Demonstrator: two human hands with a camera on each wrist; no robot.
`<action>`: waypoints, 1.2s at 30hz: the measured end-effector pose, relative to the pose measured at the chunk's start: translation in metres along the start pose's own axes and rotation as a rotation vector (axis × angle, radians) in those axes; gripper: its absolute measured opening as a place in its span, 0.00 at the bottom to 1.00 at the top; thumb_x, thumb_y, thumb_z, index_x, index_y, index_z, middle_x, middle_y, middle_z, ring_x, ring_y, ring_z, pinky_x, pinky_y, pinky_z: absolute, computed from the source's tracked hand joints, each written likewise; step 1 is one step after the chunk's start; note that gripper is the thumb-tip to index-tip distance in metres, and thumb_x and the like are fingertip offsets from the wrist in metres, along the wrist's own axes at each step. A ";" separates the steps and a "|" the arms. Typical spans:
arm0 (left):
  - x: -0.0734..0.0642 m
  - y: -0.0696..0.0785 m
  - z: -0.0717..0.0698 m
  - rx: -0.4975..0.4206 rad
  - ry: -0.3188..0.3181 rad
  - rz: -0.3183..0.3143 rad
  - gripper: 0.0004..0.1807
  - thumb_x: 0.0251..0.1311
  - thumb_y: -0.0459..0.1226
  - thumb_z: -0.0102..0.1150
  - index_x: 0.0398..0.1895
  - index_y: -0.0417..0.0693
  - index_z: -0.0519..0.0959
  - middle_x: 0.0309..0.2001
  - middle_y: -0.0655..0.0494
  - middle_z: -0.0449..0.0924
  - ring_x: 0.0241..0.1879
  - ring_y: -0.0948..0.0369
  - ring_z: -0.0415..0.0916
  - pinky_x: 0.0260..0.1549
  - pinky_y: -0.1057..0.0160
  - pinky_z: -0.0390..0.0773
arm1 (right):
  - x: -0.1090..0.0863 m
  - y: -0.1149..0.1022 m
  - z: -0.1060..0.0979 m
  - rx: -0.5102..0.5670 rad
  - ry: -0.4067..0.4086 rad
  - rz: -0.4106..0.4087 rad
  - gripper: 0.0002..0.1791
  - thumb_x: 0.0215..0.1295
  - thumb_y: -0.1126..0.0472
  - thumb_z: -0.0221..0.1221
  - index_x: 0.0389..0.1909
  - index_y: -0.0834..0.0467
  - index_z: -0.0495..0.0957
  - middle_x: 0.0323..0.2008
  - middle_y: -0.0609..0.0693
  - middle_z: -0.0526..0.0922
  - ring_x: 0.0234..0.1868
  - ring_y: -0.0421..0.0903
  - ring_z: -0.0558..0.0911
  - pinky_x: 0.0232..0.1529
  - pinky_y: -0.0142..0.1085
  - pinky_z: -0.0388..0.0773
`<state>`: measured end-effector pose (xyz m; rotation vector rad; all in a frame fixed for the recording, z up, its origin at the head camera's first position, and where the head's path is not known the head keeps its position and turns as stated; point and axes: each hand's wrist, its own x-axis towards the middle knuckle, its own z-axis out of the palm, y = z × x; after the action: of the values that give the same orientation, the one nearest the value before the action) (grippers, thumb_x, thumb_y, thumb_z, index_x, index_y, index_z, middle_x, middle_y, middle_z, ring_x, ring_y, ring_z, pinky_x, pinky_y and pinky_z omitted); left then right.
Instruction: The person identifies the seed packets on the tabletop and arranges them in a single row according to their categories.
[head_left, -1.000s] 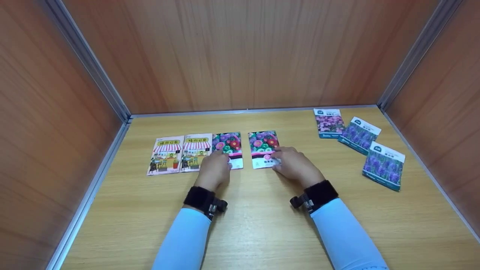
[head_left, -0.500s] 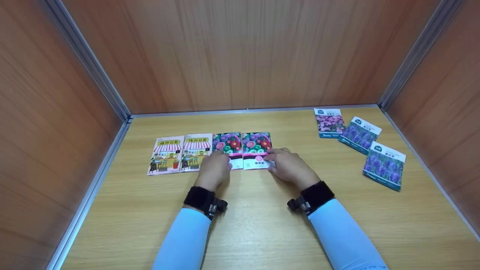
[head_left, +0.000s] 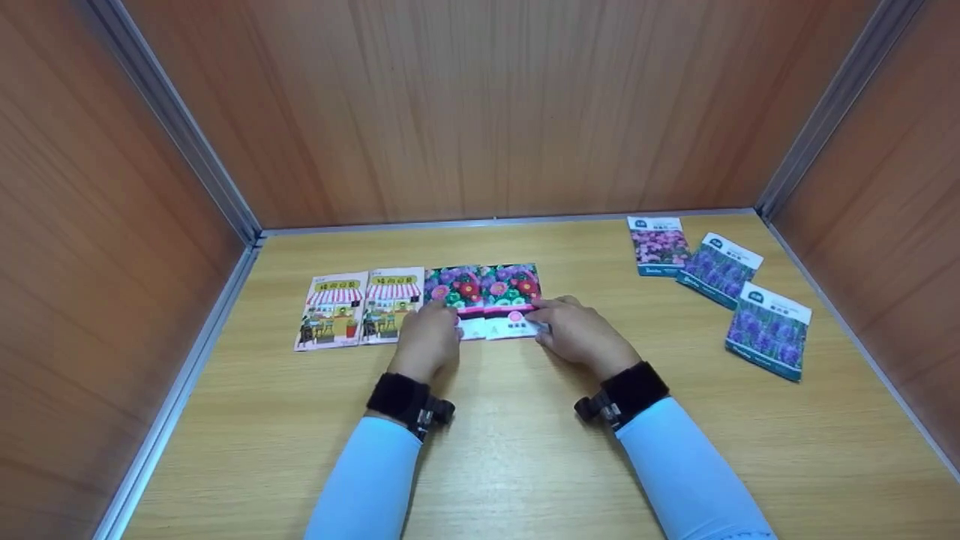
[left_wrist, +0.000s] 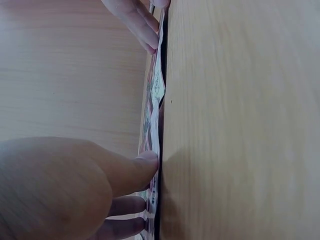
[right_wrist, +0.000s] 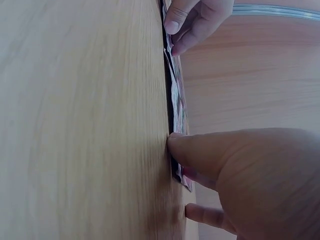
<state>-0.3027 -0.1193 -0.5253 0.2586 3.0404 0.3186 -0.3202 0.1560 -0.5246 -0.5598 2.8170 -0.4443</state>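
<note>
Wood-grain walls [head_left: 480,112] framed in grey metal [head_left: 184,124] enclose our pale wooden counter [head_left: 499,450]. On it, our left hand [head_left: 427,337] rests relaxed fingers on the left floral packet [head_left: 453,286], while our right hand [head_left: 581,330] pinches the adjoining right floral packet [head_left: 511,286] by its right edge.

Covered, cropped
Small print [head_left: 495,331] on the right floral packet [head_left: 511,289] seems unreadable; below it, sleeves [head_left: 364,484] run off-frame; left of it, the left hand [head_left: 429,343] hides part of the left floral packet [head_left: 459,283].
</note>
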 end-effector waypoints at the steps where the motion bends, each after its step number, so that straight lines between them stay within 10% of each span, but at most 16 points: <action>1: 0.000 0.000 0.000 -0.002 0.003 0.000 0.16 0.82 0.41 0.64 0.62 0.41 0.90 0.76 0.38 0.81 0.77 0.40 0.78 0.81 0.34 0.72 | 0.000 0.000 0.000 0.000 -0.003 0.002 0.26 0.87 0.51 0.60 0.81 0.44 0.79 0.88 0.48 0.70 0.89 0.60 0.66 0.87 0.64 0.68; 25: 0.003 0.002 0.001 0.020 0.053 0.036 0.15 0.80 0.42 0.67 0.59 0.43 0.90 0.72 0.39 0.83 0.68 0.41 0.83 0.72 0.39 0.82 | -0.002 0.001 0.000 -0.007 -0.018 0.009 0.28 0.88 0.49 0.59 0.84 0.39 0.74 0.93 0.49 0.59 0.92 0.62 0.60 0.88 0.69 0.62; 36: 0.002 0.012 -0.001 -0.118 -0.004 0.046 0.28 0.80 0.44 0.69 0.77 0.46 0.82 0.81 0.40 0.75 0.83 0.41 0.70 0.85 0.39 0.70 | 0.001 0.003 -0.002 0.001 -0.033 0.030 0.30 0.87 0.48 0.60 0.85 0.43 0.74 0.90 0.52 0.64 0.91 0.61 0.62 0.88 0.67 0.64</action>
<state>-0.3025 -0.1071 -0.5221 0.3202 3.0014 0.4982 -0.3225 0.1593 -0.5239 -0.5190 2.7896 -0.4261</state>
